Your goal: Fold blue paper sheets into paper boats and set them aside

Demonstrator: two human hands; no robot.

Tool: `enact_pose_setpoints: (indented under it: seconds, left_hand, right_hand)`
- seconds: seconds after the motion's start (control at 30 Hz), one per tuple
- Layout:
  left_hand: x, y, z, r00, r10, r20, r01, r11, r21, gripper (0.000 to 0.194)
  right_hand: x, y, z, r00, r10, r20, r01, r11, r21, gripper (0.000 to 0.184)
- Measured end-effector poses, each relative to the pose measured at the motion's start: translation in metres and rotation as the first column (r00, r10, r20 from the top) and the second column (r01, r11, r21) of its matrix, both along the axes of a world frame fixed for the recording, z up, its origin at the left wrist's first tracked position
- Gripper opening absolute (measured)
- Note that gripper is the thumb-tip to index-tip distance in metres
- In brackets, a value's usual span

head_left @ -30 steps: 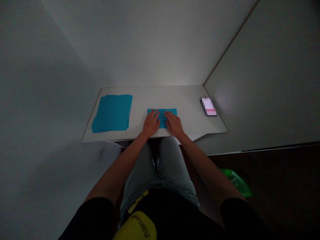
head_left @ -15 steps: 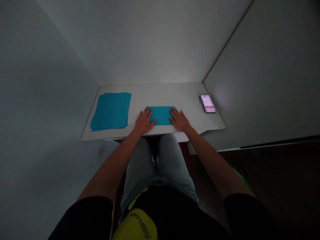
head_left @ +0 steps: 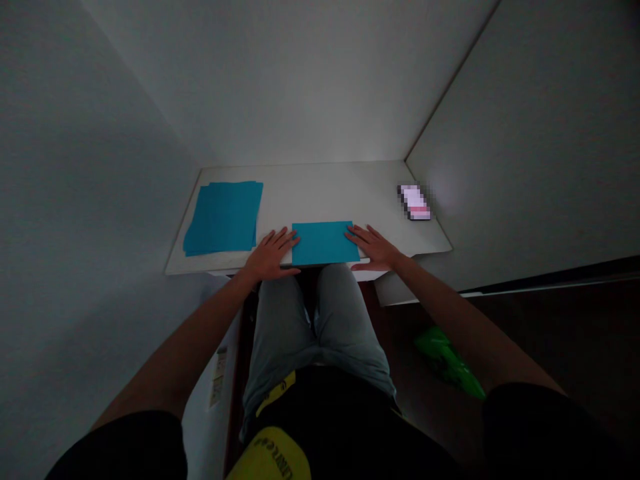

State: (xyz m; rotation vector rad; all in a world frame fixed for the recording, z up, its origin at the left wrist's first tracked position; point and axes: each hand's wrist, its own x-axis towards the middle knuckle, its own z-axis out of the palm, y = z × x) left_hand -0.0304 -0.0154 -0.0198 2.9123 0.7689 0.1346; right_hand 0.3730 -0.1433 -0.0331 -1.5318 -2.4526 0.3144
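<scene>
Blue paper [head_left: 325, 244] flanked at both ends

The left hand [head_left: 273, 255] is spread wide, palm down, fingertips at the paper's left edge. The right hand [head_left: 376, 249], also spread, has fingertips on its right end; neither grips. The paper lies flat along the front edge of the worktop [head_left: 330, 190]. To its left sits a stack of larger blue sheets [head_left: 225, 217]; well to the right, a lit, pixelated phone [head_left: 415, 202].

A white tabletop [head_left: 330, 190] crossed mid-frame, carrying stacked blue paper sheets [head_left: 225, 217] left of centre, a smaller blue paper rectangle [head_left: 323, 244] at centre and a lit smartphone [head_left: 415, 202] right of centre.
</scene>
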Motion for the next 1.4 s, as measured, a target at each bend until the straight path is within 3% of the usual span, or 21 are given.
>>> enact_pose_setpoints:
  seconds: [0.1, 0.27, 0.47, 0.53, 0.7, 0.83, 0.93, 1.0, 1.13, 1.2, 1.27, 1.4]
  left_hand:
    - [0.0, 0.002, 0.001, 0.999, -0.01, 0.033, 0.012, 0.998, -0.059, 0.077]
    - [-0.001, 0.005, 0.001, 0.997, 0.012, 0.076, -0.004, 0.994, -0.108, 0.062]
    - [0.013, 0.005, 0.002, 0.981, 0.145, 0.126, -0.124, 0.979, -0.159, 0.046]
    - [0.019, 0.008, 0.002, 0.969, 0.188, 0.158, -0.161, 0.972, -0.171, 0.042]
    - [0.03, 0.021, 0.001, 0.962, 0.192, 0.193, -0.15, 0.966, -0.211, 0.036]
    - [0.043, 0.028, -0.001, 0.883, 0.366, 0.292, -0.291, 0.917, -0.272, 0.023]
    - [0.052, 0.03, -0.004, 0.777, 0.506, 0.375, -0.389, 0.854, -0.346, 0.036]
    - [0.058, 0.031, -0.007, 0.709, 0.572, 0.412, -0.405, 0.809, -0.426, 0.042]
    - [0.07, 0.034, -0.011, 0.584, 0.692, 0.424, -0.336, 0.682, -0.649, 0.04]
    - [0.076, 0.035, -0.013, 0.555, 0.729, 0.4, -0.314, 0.629, -0.711, 0.038]
    - [0.079, 0.034, -0.014, 0.566, 0.72, 0.4, -0.331, 0.643, -0.69, 0.036]
    - [0.079, 0.032, -0.012, 0.677, 0.606, 0.418, -0.427, 0.786, -0.447, 0.034]
  right_hand:
    - [0.0, 0.001, 0.002, 0.998, -0.032, -0.053, 0.03, 0.999, -0.027, 0.096]
    - [0.002, 0.004, 0.0, 0.995, -0.039, -0.096, 0.036, 0.999, -0.036, 0.083]
    - [-0.013, 0.013, -0.001, 0.965, -0.232, -0.124, 0.229, 0.973, -0.034, 0.044]
    - [-0.018, 0.015, 0.0, 0.949, -0.288, -0.127, 0.286, 0.958, -0.028, 0.042]
    - [-0.015, 0.022, 0.001, 0.953, -0.282, -0.109, 0.279, 0.959, -0.04, 0.042]
    - [-0.014, 0.034, -0.003, 0.907, -0.383, -0.178, 0.39, 0.921, 0.006, 0.042]
    - [-0.018, 0.043, -0.007, 0.841, -0.469, -0.271, 0.488, 0.873, 0.005, 0.055]
    - [-0.021, 0.047, -0.009, 0.758, -0.509, -0.409, 0.532, 0.844, -0.064, 0.062]
    - [-0.027, 0.052, -0.012, 0.53, -0.545, -0.65, 0.532, 0.811, -0.245, 0.065]
    - [-0.028, 0.053, -0.014, 0.467, -0.55, -0.693, 0.516, 0.806, -0.291, 0.064]
    - [-0.028, 0.055, -0.016, 0.482, -0.55, -0.682, 0.535, 0.801, -0.268, 0.063]
    - [-0.025, 0.056, -0.02, 0.651, -0.525, -0.548, 0.582, 0.809, -0.083, 0.059]
